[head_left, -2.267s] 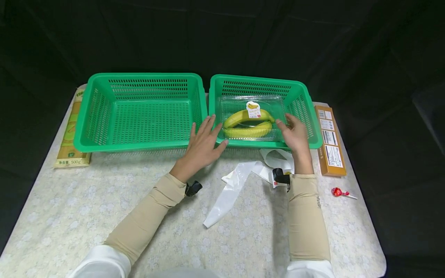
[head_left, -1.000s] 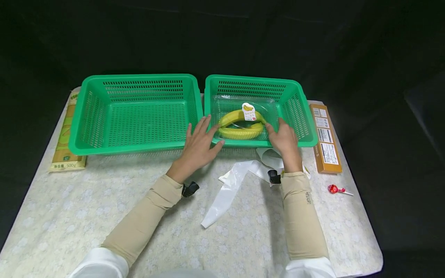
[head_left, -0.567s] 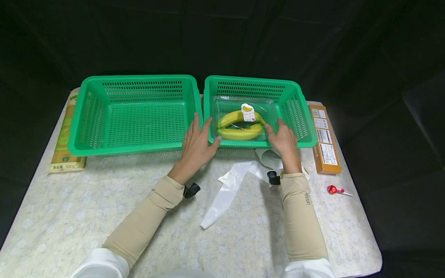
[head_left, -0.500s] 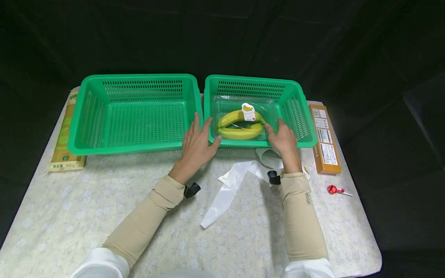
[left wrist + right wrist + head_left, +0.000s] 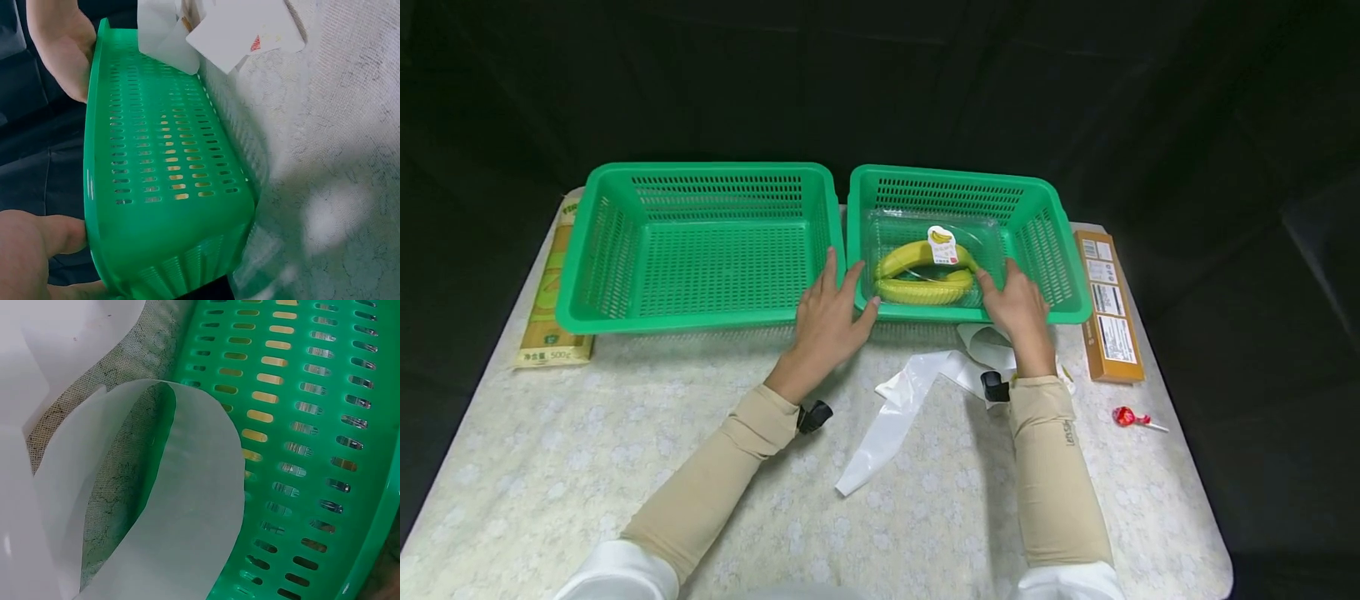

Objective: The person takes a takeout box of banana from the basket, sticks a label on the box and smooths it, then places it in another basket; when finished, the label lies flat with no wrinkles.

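Note:
A clear plastic box [image 5: 880,225] with yellow bananas [image 5: 925,290] inside and a white banana label [image 5: 942,244] on its lid lies in the right green basket [image 5: 1067,258]. My left hand [image 5: 826,329] rests where the two baskets meet, fingers spread. In the left wrist view its thumb [image 5: 67,234] touches the basket rim. My right hand [image 5: 1021,310] reaches over the front rim, its thumb on the box's right end and its other fingers beside it. Parts of those fingers are hidden. In the right wrist view only the basket side [image 5: 294,450] and white film [image 5: 181,506] show clearly.
Left of it stands another green basket [image 5: 722,317]. A 500 g packet [image 5: 553,321] lies at the far left. An orange-brown box [image 5: 1111,308] and a red lollipop [image 5: 1124,416] lie at the right. Crumpled white film [image 5: 887,433] lies on the tablecloth in front.
My right hand has moved left, from the box's right edge further onto its end. The banana box sits slightly further left in the basket. My left hand has drawn back a little from the box.

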The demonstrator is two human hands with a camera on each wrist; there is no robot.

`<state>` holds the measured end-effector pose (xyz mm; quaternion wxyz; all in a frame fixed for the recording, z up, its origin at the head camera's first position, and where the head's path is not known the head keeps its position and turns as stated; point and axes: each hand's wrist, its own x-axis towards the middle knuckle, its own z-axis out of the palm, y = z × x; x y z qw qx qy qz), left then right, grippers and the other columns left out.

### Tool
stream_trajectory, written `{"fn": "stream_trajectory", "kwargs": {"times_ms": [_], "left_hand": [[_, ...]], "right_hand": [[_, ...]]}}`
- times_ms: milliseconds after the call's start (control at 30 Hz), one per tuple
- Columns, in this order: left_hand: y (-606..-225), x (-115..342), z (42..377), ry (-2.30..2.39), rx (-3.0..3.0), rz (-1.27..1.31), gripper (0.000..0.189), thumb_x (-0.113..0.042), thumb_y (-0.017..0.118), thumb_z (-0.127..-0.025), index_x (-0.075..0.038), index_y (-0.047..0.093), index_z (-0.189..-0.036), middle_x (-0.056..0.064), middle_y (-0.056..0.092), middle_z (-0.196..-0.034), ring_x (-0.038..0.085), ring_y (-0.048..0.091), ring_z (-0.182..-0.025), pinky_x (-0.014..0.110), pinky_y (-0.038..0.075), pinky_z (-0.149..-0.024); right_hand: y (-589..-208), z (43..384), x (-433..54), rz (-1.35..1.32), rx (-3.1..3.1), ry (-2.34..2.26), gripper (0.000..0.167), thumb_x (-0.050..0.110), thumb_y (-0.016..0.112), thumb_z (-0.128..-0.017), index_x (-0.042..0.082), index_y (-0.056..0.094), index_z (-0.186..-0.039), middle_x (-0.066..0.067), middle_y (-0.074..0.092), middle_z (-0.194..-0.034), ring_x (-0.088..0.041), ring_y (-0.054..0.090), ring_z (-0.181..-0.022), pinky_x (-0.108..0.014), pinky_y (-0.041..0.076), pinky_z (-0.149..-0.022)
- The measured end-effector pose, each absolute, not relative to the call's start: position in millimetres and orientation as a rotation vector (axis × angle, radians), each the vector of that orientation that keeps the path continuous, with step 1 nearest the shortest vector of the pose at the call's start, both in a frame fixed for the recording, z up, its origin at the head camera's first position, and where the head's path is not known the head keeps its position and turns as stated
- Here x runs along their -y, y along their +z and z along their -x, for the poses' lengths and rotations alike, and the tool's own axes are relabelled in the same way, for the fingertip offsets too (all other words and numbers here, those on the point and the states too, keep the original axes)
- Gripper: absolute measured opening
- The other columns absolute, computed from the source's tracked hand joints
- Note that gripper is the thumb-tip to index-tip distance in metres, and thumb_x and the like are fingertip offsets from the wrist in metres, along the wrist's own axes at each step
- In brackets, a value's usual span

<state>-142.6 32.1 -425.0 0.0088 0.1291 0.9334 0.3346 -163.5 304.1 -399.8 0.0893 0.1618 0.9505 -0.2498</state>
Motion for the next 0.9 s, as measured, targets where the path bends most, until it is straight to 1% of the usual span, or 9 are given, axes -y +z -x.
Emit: {"fn": "stream_trajectory", "kwargs": {"times_ms": [67,300,467,700,900], "left_hand": [[-425.1,-31.0,142.7,1.043,-2.920,-0.413,0.062,-0.041,0.053,-0.102,-0.014,0.038,-0.156,0.027,0.011,-0.167,0.049,0.036,-0.145,0.068,0.033,-0.114],[-425.3,-29.3,143.3,1.024,-2.924,-0.420,0.062,-0.042,0.051,-0.102,-0.016,0.037,-0.156,0.025,0.011,-0.168,0.049,0.037,-0.145,0.067,0.034,-0.113],[-425.8,-29.1,142.6,1.025,-2.919,-0.413,0.062,-0.043,0.051,-0.102,-0.016,0.036,-0.157,0.024,0.010,-0.168,0.049,0.035,-0.146,0.067,0.033,-0.114],[-427.0,-29.7,141.4,1.012,-2.905,-0.408,0.063,-0.043,0.050,-0.103,-0.017,0.034,-0.158,0.023,0.008,-0.168,0.049,0.032,-0.148,0.067,0.031,-0.115],[-424.4,-28.7,141.8,1.002,-2.880,-0.424,0.063,-0.043,0.050,-0.103,-0.017,0.034,-0.158,0.024,0.008,-0.168,0.049,0.034,-0.147,0.067,0.032,-0.115]], "right_hand": [[-399.1,164.8,-304.1,-0.474,-2.829,-0.736,0.077,0.050,0.038,-0.105,0.002,0.015,-0.161,-0.029,0.029,-0.161,-0.053,0.025,-0.148,-0.075,0.017,-0.115],[-398.2,167.5,-306.5,-0.455,-2.827,-0.724,0.077,0.049,0.038,-0.105,0.002,0.015,-0.161,-0.028,0.028,-0.162,-0.052,0.024,-0.149,-0.076,0.015,-0.115],[-398.8,169.6,-306.9,-0.453,-2.818,-0.719,0.077,0.049,0.038,-0.105,0.002,0.014,-0.161,-0.028,0.027,-0.162,-0.052,0.023,-0.149,-0.075,0.015,-0.116],[-401.3,169.2,-308.7,-0.448,-2.795,-0.727,0.078,0.050,0.038,-0.105,0.002,0.012,-0.161,-0.027,0.026,-0.163,-0.051,0.022,-0.150,-0.072,0.016,-0.117],[-401.7,167.5,-309.1,-0.448,-2.812,-0.766,0.078,0.049,0.038,-0.105,-0.002,0.015,-0.160,-0.029,0.024,-0.163,-0.050,0.021,-0.151,-0.069,0.018,-0.119]]}}
